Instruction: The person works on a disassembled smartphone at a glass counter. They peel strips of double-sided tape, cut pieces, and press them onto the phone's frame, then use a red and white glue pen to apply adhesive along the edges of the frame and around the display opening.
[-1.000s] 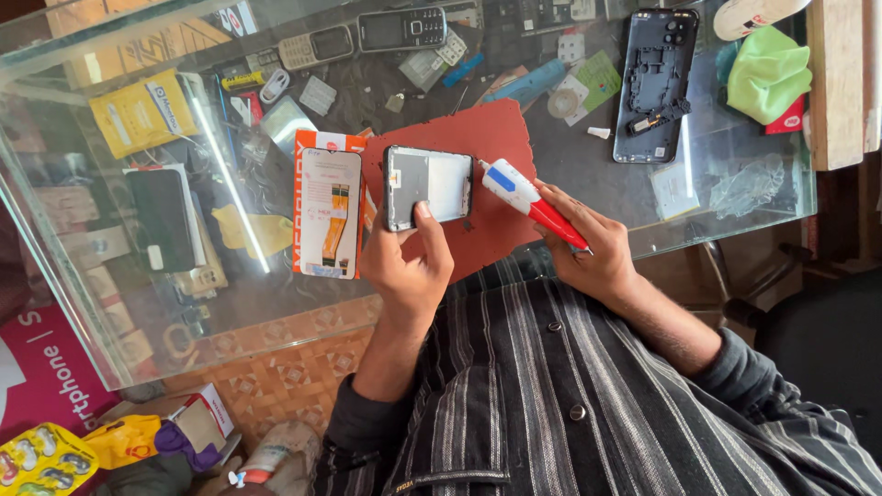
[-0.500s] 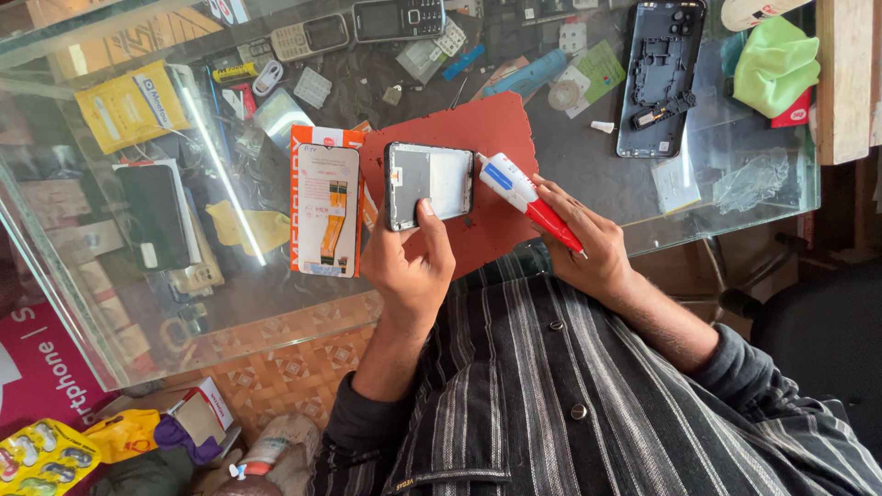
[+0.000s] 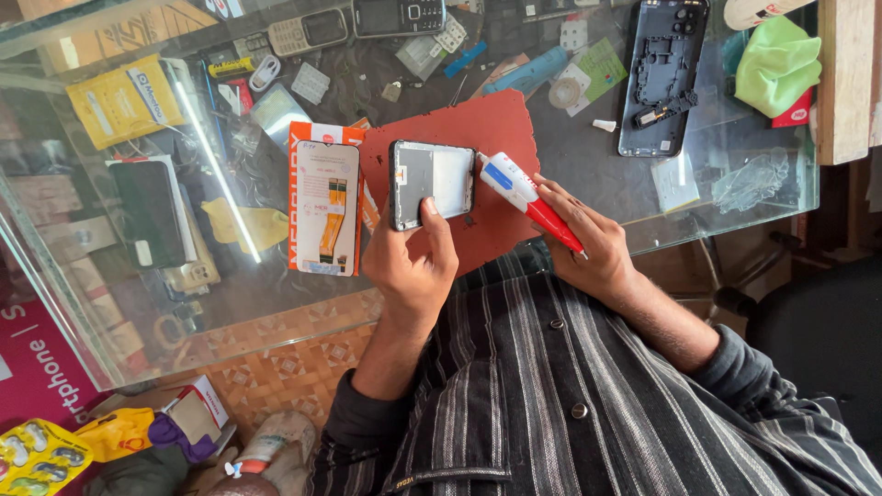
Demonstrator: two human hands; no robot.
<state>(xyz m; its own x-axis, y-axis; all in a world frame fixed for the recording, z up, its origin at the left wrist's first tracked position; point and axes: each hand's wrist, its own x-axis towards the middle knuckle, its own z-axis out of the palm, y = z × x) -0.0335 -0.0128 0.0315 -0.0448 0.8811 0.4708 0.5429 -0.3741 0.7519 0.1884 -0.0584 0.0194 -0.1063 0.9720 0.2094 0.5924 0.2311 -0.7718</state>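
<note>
- Head view: left hand fingers grip phone frame over red mat on glass tabletop.
- Right hand fingers closed around glue tube, nozzle at frame's edge.
- Orange-white box just beside the frame.

The glue tube in the right hand has moved closer to the phone frame; its tip now touches the frame's right edge (before, a small gap was there). The left hand shifted its thumb slightly.
</note>
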